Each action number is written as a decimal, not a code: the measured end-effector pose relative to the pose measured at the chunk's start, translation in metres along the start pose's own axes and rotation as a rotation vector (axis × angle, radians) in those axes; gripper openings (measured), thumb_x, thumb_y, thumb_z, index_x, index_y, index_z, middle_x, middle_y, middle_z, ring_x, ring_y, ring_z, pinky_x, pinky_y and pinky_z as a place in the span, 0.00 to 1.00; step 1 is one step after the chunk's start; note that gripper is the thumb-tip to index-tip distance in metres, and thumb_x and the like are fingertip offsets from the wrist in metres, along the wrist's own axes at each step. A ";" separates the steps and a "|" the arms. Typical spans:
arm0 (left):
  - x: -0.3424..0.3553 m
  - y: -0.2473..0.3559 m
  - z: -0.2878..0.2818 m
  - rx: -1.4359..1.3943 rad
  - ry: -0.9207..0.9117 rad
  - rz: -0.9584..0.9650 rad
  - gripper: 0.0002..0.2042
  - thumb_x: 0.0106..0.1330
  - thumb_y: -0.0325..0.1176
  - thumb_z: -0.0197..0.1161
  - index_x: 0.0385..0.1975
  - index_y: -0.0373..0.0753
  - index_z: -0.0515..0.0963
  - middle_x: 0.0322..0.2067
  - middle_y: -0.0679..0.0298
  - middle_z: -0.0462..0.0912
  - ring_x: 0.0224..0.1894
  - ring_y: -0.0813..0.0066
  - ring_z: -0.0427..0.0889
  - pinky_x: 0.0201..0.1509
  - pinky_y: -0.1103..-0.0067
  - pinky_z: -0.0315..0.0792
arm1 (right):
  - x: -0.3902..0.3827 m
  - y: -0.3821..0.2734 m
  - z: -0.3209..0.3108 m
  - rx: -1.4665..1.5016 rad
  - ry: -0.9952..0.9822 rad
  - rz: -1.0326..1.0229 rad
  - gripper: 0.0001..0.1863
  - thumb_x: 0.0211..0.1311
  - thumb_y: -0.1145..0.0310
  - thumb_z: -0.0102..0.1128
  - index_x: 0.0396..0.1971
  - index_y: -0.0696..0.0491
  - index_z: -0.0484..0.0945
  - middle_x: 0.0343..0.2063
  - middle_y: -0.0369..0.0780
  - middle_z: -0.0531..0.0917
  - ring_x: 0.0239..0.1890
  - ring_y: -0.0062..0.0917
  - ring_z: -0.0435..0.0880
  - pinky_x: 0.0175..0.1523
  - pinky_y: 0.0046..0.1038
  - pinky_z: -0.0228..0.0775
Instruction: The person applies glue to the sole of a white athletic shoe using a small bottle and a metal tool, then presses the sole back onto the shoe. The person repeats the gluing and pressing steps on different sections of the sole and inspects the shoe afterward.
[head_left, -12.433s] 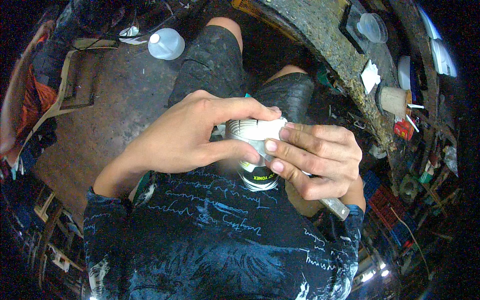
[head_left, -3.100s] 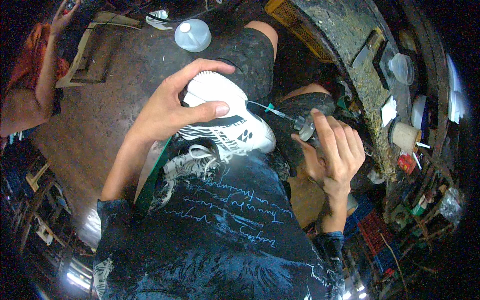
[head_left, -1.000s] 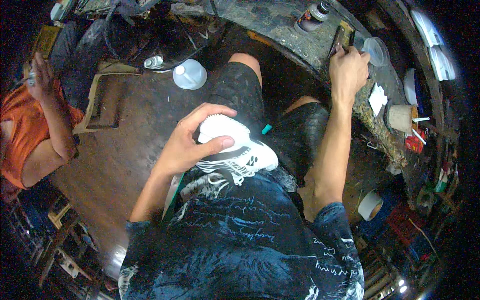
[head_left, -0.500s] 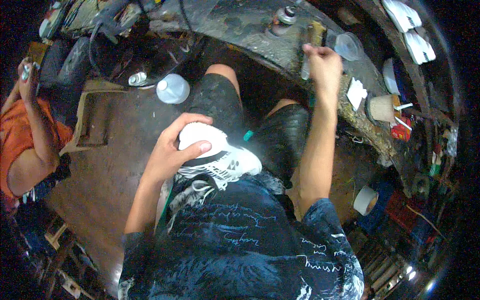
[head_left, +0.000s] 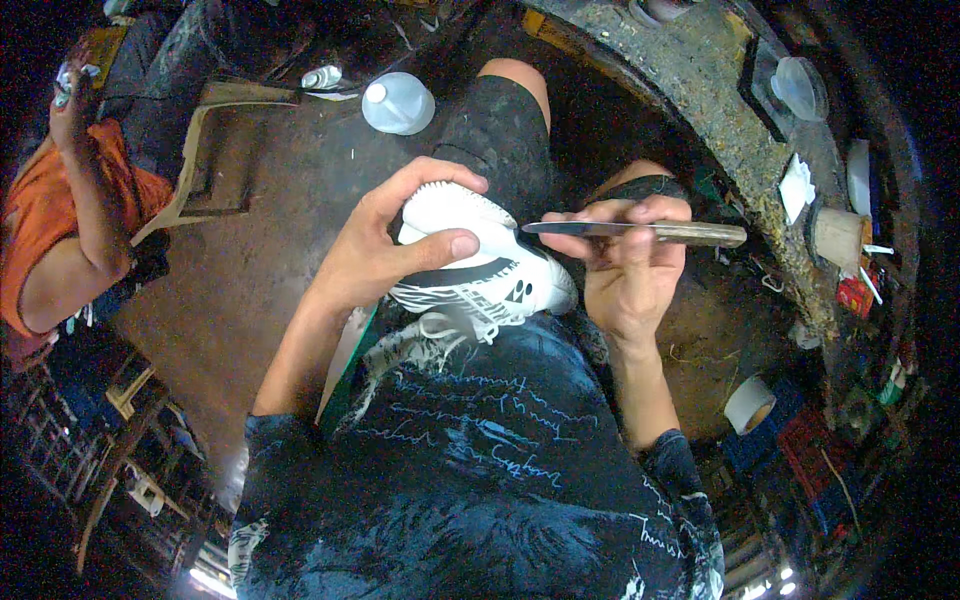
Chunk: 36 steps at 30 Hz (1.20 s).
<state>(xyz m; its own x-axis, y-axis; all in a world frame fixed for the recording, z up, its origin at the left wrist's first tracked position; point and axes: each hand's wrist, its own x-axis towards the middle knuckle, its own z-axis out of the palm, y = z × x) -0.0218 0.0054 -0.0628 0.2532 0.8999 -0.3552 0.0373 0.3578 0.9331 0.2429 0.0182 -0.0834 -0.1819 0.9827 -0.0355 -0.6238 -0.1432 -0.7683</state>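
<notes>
Two hands meet over the person's lap. Beyond the left hand, a clear plastic jug sits on the brown floor; far to its left a person in an orange shirt sits. Right of the right hand curves a grimy bench with a roll of tape below. The left hand curls around a white sports shoe with black markings, thumb pressed on top. The right hand is closed around a long flat metal blade, its tip touching the shoe.
</notes>
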 end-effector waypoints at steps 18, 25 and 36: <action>0.000 -0.001 0.003 0.061 0.003 0.175 0.24 0.61 0.37 0.81 0.56 0.39 0.84 0.54 0.62 0.86 0.59 0.69 0.83 0.66 0.72 0.72 | -0.003 0.019 0.019 -0.412 -0.149 -0.386 0.25 0.58 0.93 0.71 0.47 0.56 0.67 0.39 0.55 0.87 0.44 0.47 0.93 0.53 0.50 0.90; 0.004 -0.003 0.004 0.165 -0.013 0.289 0.24 0.57 0.35 0.83 0.54 0.39 0.85 0.52 0.59 0.87 0.58 0.65 0.85 0.64 0.70 0.75 | 0.008 -0.003 0.016 -0.570 -0.290 -0.356 0.18 0.55 0.91 0.73 0.41 0.58 0.77 0.39 0.54 0.90 0.44 0.45 0.94 0.51 0.47 0.90; 0.004 0.007 0.022 0.237 0.024 0.289 0.23 0.57 0.35 0.83 0.52 0.38 0.86 0.50 0.58 0.89 0.56 0.63 0.87 0.63 0.68 0.77 | 0.000 -0.010 0.002 -0.695 -0.373 -0.419 0.22 0.55 0.89 0.75 0.43 0.57 0.72 0.41 0.59 0.90 0.48 0.54 0.93 0.53 0.54 0.87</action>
<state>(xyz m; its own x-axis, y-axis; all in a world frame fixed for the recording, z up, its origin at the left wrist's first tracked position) 0.0006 0.0061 -0.0567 0.2638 0.9618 -0.0734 0.1907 0.0226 0.9814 0.2475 0.0194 -0.0749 -0.3533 0.8189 0.4523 -0.1153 0.4416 -0.8898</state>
